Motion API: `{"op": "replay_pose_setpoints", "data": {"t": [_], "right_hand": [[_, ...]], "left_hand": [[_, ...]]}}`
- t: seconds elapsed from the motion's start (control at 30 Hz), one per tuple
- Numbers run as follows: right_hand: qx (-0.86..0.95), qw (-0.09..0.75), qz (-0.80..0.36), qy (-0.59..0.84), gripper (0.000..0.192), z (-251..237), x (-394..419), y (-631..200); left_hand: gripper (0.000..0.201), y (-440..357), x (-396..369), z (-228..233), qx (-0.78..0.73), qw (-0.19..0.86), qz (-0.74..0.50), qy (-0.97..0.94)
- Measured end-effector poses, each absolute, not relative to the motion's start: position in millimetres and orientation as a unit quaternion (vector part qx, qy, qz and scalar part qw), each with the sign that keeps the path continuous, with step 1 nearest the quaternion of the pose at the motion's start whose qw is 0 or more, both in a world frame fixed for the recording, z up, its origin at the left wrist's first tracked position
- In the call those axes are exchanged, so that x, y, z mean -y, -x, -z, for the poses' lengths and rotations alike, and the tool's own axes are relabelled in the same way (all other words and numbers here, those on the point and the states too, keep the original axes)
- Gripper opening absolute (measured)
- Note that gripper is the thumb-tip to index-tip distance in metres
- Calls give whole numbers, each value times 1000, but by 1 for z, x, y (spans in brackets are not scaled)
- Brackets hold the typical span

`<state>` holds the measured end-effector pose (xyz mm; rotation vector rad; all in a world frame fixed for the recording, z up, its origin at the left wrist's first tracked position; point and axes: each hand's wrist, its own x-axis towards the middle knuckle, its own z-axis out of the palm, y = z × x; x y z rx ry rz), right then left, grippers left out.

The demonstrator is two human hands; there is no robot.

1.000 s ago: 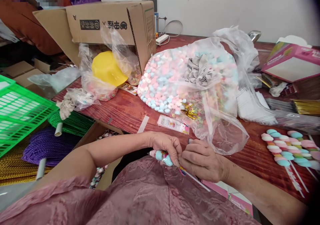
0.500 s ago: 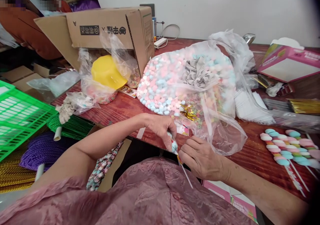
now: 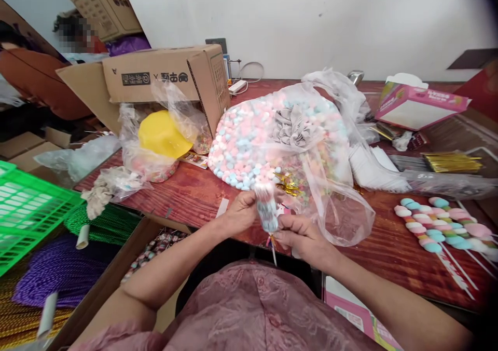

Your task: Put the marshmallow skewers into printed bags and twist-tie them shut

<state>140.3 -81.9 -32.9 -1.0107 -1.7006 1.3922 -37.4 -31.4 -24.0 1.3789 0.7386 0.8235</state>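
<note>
Between my hands, upright over the table's front edge, is a wrapped marshmallow stick [image 3: 266, 208], blurred by motion, pale pink at the top and bluish lower down. Its thin white stick points down towards my lap, with a small coloured tie at the wrapper's neck. My left hand [image 3: 241, 212] is closed on the wrapped marshmallows from the left side. On the right, my right hand [image 3: 302, 238] has its fingers pinched at the lower end beside the tie. Right behind them lies a large clear bag of pink, white and blue marshmallows [image 3: 241, 146].
Finished-looking marshmallow sticks [image 3: 439, 224] lie at the right, near gold twist ties [image 3: 451, 162]. A cardboard box [image 3: 155, 76] and a yellow bowl-like item [image 3: 163, 135] stand at the left. A green basket [image 3: 35, 211] is beside purple cords [image 3: 54, 270]. Another person sits far left.
The marshmallow stick has been raised and turned more upright. My left hand has moved to its left side, and my right hand now pinches near the tie. The camera view has tilted up.
</note>
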Motion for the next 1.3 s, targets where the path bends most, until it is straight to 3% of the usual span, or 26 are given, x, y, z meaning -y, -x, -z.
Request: {"op": "replay_pose_setpoints", "data": {"t": [0.13, 0.2, 0.3, 0.37, 0.47, 0.53, 0.73, 0.83, 0.9, 1.03, 1.1, 1.23, 1.3], "right_hand": [[693, 450, -353, 440, 25, 47, 69, -142], [721, 485, -223, 441, 20, 45, 65, -143], [745, 511, -134, 407, 15, 44, 66, -138], [716, 527, -190, 416, 15, 46, 68, -132], [552, 537, -462, 441, 19, 56, 67, -124], [434, 511, -612, 420, 25, 63, 67, -117], [333, 431, -743, 390, 30, 79, 89, -85], [319, 387, -774, 386, 28, 86, 99, -79], [336, 383, -763, 397, 29, 90, 100, -87], [409, 408, -693, 432, 26, 97, 95, -114], [428, 405, -683, 432, 24, 98, 94, -119], [527, 392, -619, 429, 18, 93, 103, -111], [617, 383, -537, 429, 17, 87, 112, -111]], "left_hand": [[54, 37, 39, 25, -307, 519, -415, -681], [62, 36, 46, 32, -313, 581, -388, -643], [50, 36, 53, 41, -283, 693, -282, -600], [38, 39, 54, 43, -303, 657, -270, -636], [21, 46, 52, 42, -339, 454, -313, -762], [25, 52, 51, 45, -330, 336, -311, -826], [35, 83, 61, 57, -304, 192, -253, -898], [34, 127, 70, 51, -358, 227, -131, -896], [34, 165, 76, 44, -429, 269, 25, -862], [26, 209, 87, 33, -627, 125, 292, -711], [21, 196, 88, 31, -616, 111, 289, -724], [20, 112, 69, 39, -428, 118, 56, -894], [19, 66, 52, 49, -359, 86, 13, -929]]}}
